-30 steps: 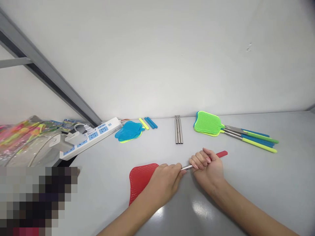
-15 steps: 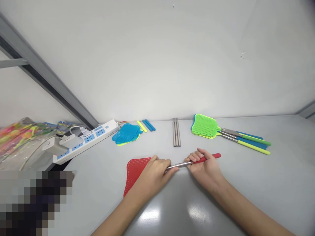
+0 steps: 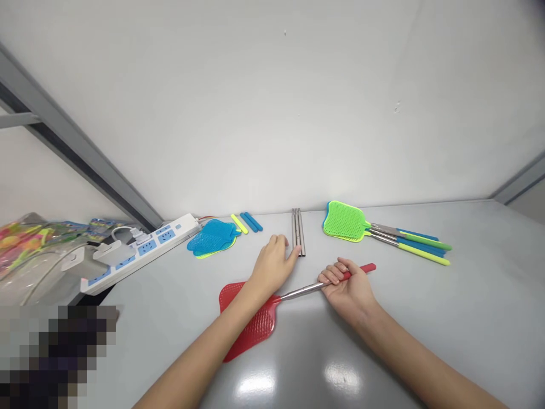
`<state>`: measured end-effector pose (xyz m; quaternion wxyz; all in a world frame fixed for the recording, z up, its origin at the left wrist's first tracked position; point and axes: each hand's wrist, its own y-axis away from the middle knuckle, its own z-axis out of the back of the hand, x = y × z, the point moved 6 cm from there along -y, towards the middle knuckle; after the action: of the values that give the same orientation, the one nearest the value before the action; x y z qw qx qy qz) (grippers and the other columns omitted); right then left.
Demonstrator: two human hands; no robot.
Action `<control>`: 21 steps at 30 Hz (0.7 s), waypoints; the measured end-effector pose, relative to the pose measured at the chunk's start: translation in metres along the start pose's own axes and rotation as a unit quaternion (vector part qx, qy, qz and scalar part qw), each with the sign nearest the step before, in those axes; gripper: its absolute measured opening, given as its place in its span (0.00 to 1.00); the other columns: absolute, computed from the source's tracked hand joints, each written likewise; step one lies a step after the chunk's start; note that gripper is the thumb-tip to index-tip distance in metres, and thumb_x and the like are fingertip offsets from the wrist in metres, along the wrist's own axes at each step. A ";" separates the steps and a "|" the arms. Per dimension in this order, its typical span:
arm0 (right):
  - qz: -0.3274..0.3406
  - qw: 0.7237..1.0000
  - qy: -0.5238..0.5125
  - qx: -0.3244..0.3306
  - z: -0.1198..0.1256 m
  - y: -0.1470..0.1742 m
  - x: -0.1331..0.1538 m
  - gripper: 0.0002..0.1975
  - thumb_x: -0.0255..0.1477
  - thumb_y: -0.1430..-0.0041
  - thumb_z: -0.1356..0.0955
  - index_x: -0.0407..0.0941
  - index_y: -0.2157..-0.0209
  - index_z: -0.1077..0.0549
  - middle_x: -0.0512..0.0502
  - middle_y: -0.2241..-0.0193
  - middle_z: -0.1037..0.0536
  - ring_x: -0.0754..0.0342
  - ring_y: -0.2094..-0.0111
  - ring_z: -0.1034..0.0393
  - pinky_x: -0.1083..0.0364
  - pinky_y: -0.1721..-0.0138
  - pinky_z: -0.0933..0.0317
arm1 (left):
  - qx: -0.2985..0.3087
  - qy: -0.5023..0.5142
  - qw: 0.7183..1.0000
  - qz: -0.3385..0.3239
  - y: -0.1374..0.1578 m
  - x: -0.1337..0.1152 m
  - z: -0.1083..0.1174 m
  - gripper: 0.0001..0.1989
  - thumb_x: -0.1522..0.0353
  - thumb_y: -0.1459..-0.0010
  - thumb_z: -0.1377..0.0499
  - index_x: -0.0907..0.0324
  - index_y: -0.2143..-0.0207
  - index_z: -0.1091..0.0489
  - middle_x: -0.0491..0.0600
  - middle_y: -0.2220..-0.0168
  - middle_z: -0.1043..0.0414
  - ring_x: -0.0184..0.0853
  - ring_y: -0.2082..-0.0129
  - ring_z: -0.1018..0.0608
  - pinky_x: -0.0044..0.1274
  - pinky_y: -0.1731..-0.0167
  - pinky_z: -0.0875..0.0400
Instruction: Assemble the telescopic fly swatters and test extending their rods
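Observation:
A red fly swatter (image 3: 264, 318) lies slanted across the table in front of me, its mesh head at the left. My right hand (image 3: 347, 287) is wrapped round its handle, where the red grip meets the metal shaft. Above the swatter's head, my left hand (image 3: 275, 264) is off the shaft, thumb and fingers apart. It is beside the metal tubes (image 3: 297, 230), with the thumb tip at their near ends; whether it touches them I cannot tell. My left forearm covers part of the red head.
To the right lies a stack of green and blue swatters (image 3: 347, 220) with handles. Loose blue swatter heads (image 3: 215, 236) and short grips (image 3: 251, 221) lie left, beside a white power strip (image 3: 145, 250) with plugs. Plastic bags (image 3: 34, 238) are at far left.
My left hand has let go of the red swatter's shaft and moved up towards the metal tubes. My right hand still grips the handle. The view has shifted slightly.

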<state>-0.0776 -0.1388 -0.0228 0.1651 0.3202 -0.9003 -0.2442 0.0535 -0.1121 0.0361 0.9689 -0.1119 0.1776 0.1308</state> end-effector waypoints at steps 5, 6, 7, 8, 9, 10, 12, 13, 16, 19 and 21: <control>-0.013 1.000 0.015 -0.007 0.001 0.000 -0.002 0.14 0.24 0.52 0.40 0.44 0.84 0.53 0.59 0.90 0.53 0.63 0.89 0.57 0.61 0.86 0.56 | 0.058 -0.087 0.993 0.061 -0.028 0.007 -0.019 0.17 0.59 0.47 0.53 0.64 0.64 0.39 0.56 0.64 0.35 0.40 0.66 0.29 0.27 0.69 0.37; -0.015 1.000 0.019 -0.007 0.001 0.000 -0.002 0.14 0.24 0.52 0.40 0.44 0.84 0.53 0.59 0.90 0.53 0.63 0.89 0.57 0.60 0.86 0.56 | 0.061 -0.089 0.992 0.068 -0.028 0.009 -0.019 0.16 0.60 0.47 0.54 0.64 0.64 0.39 0.57 0.64 0.35 0.40 0.65 0.29 0.27 0.69 0.37; -0.017 1.000 0.021 -0.006 0.000 0.000 -0.002 0.14 0.24 0.52 0.40 0.44 0.84 0.53 0.59 0.90 0.53 0.63 0.89 0.57 0.60 0.86 0.56 | 0.064 -0.093 0.991 0.074 -0.028 0.011 -0.019 0.15 0.61 0.46 0.54 0.64 0.64 0.38 0.57 0.64 0.34 0.39 0.65 0.29 0.26 0.69 0.37; -0.020 1.000 0.022 -0.006 0.000 0.000 -0.003 0.14 0.24 0.52 0.40 0.44 0.84 0.52 0.59 0.90 0.53 0.63 0.89 0.57 0.60 0.86 0.56 | 0.068 -0.098 0.990 0.081 -0.027 0.012 -0.019 0.14 0.63 0.45 0.55 0.65 0.64 0.38 0.57 0.64 0.34 0.39 0.65 0.29 0.26 0.68 0.37; -0.023 0.999 0.022 -0.006 0.001 0.000 -0.003 0.14 0.24 0.52 0.40 0.44 0.84 0.52 0.59 0.90 0.53 0.63 0.89 0.57 0.60 0.86 0.56 | 0.070 -0.104 0.988 0.087 -0.026 0.012 -0.018 0.13 0.66 0.45 0.55 0.65 0.64 0.38 0.58 0.64 0.34 0.40 0.64 0.29 0.26 0.68 0.37; -0.025 0.999 0.022 -0.006 0.001 0.000 -0.003 0.14 0.24 0.52 0.40 0.44 0.84 0.52 0.59 0.90 0.53 0.63 0.89 0.57 0.60 0.86 0.56 | 0.071 -0.110 0.987 0.094 -0.026 0.012 -0.017 0.13 0.68 0.46 0.56 0.67 0.64 0.38 0.59 0.64 0.34 0.40 0.64 0.28 0.27 0.68 0.37; -0.029 0.999 0.025 -0.001 0.001 0.000 -0.004 0.14 0.24 0.52 0.40 0.44 0.84 0.52 0.59 0.89 0.52 0.63 0.89 0.57 0.60 0.86 0.55 | 0.078 -0.121 0.984 0.102 -0.026 0.011 -0.015 0.12 0.73 0.47 0.56 0.68 0.65 0.37 0.61 0.65 0.33 0.42 0.64 0.28 0.28 0.68 0.37; -0.030 0.999 0.029 0.003 0.001 -0.001 -0.004 0.14 0.24 0.52 0.40 0.44 0.84 0.52 0.59 0.89 0.52 0.63 0.89 0.56 0.60 0.86 0.55 | 0.083 -0.124 0.984 0.101 -0.026 0.009 -0.015 0.11 0.74 0.48 0.56 0.68 0.66 0.36 0.62 0.66 0.33 0.42 0.64 0.28 0.28 0.68 0.37; -0.032 0.999 0.035 0.015 0.001 -0.001 -0.004 0.14 0.24 0.52 0.39 0.44 0.83 0.52 0.59 0.89 0.52 0.63 0.89 0.56 0.60 0.86 0.55 | 0.106 -0.110 0.986 0.063 -0.021 0.002 -0.014 0.10 0.74 0.48 0.55 0.64 0.72 0.35 0.58 0.69 0.32 0.40 0.66 0.28 0.27 0.70 0.37; -0.041 0.998 0.039 0.014 0.001 -0.001 -0.005 0.14 0.24 0.52 0.39 0.44 0.83 0.52 0.59 0.89 0.52 0.63 0.89 0.57 0.60 0.86 0.55 | 0.110 -0.078 0.991 0.014 -0.006 0.000 -0.009 0.08 0.72 0.47 0.54 0.60 0.72 0.37 0.53 0.69 0.33 0.37 0.69 0.28 0.25 0.72 0.38; -0.049 0.997 0.054 0.018 0.001 0.000 -0.006 0.14 0.24 0.52 0.39 0.44 0.83 0.52 0.59 0.89 0.52 0.63 0.89 0.57 0.60 0.86 0.55 | 0.093 -0.045 0.995 0.010 0.007 0.004 -0.003 0.11 0.70 0.43 0.60 0.59 0.70 0.40 0.49 0.75 0.35 0.34 0.74 0.30 0.25 0.75 0.40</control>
<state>-0.0734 -0.1345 -0.0244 0.1957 0.3791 -0.8777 -0.2185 0.0543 -0.1052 0.0308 0.9808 -0.0133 0.1462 0.1286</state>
